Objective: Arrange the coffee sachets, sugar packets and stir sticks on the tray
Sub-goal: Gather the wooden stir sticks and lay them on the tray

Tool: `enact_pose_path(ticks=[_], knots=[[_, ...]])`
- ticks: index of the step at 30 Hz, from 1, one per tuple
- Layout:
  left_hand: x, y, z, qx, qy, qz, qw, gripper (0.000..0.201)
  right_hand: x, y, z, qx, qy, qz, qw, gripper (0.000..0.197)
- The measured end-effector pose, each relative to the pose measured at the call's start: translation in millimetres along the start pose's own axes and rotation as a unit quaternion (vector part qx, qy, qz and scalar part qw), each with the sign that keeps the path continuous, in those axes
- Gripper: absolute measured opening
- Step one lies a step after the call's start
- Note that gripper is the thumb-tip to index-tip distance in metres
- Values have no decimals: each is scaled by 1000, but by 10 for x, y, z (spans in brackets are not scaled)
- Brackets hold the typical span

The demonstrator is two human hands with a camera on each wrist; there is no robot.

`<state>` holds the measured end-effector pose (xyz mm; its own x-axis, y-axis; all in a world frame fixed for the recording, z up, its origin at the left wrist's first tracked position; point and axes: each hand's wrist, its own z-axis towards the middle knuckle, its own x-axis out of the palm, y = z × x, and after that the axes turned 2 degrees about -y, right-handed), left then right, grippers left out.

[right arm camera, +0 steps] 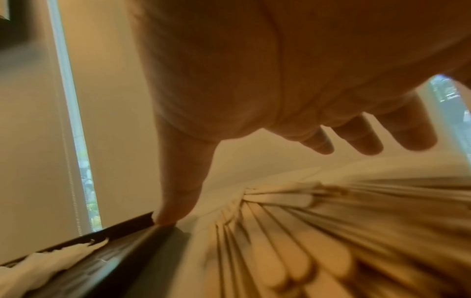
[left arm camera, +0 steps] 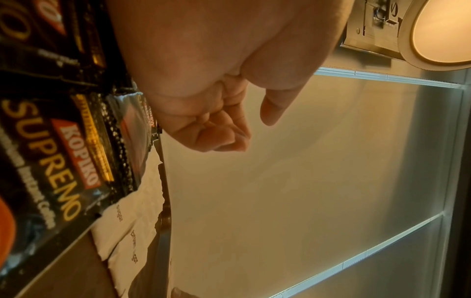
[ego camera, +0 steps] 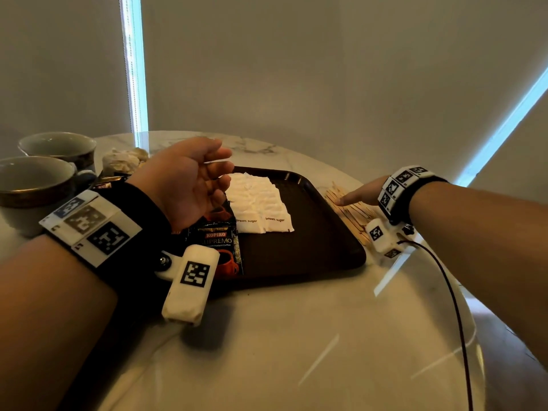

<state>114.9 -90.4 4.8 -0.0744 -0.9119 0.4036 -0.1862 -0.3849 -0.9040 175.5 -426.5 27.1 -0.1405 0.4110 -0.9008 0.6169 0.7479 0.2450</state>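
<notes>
A dark brown tray lies on the marble table. White brown-sugar packets lie overlapped at its middle, and black coffee sachets lie on its left part. My left hand hovers over the sachets with loosely curled fingers and holds nothing; the left wrist view shows the sachets and sugar packets beside the hand. Wooden stir sticks lie in a heap on the table right of the tray. My right hand is spread just above the sticks, thumb at the tray's rim.
Two ceramic cups stand at the table's left edge, with a crumpled pale wrapper and more sachets behind my left wrist. A cable runs from my right wrist across the table. Walls stand close behind.
</notes>
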Motion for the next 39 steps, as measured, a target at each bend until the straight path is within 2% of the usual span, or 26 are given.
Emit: enact_pose_path(ticks=[4, 9, 12, 16, 20, 24, 29, 32, 36, 39], knots=[[6, -8, -19, -4, -2, 5, 1000, 21, 66, 11, 52, 21, 10, -22, 999, 113], [26, -16, -43, -4, -3, 7, 1000, 20, 117, 44, 90, 8, -19, -51, 998, 113], [28, -16, -48, -7, 0, 7, 1000, 19, 116, 55, 89, -12, -30, -50, 998, 105], [18, -14, -51, -5, 4, 5, 1000, 20, 120, 30, 39, 17, -19, 0, 1000, 112], [18, -12, -51, -6, 4, 11, 1000, 21, 110, -12, 107, 19, -16, -35, 999, 118], [16, -14, -53, -7, 2, 15, 1000, 21, 102, 18, 154, -6, -51, -69, 996, 87], [9, -25, -58, -7, 2, 18, 1000, 21, 104, 11, 204, -45, -90, -117, 988, 60], [15, -19, -61, -7, 2, 19, 1000, 21, 112, -1, 208, -64, -112, -149, 980, 53], [23, -20, -64, -6, 0, 18, 1000, 21, 92, 15, 231, -74, -128, -190, 971, 54], [21, -15, -63, -6, 1, 18, 1000, 22, 49, 12, 240, -80, -133, -196, 968, 45]])
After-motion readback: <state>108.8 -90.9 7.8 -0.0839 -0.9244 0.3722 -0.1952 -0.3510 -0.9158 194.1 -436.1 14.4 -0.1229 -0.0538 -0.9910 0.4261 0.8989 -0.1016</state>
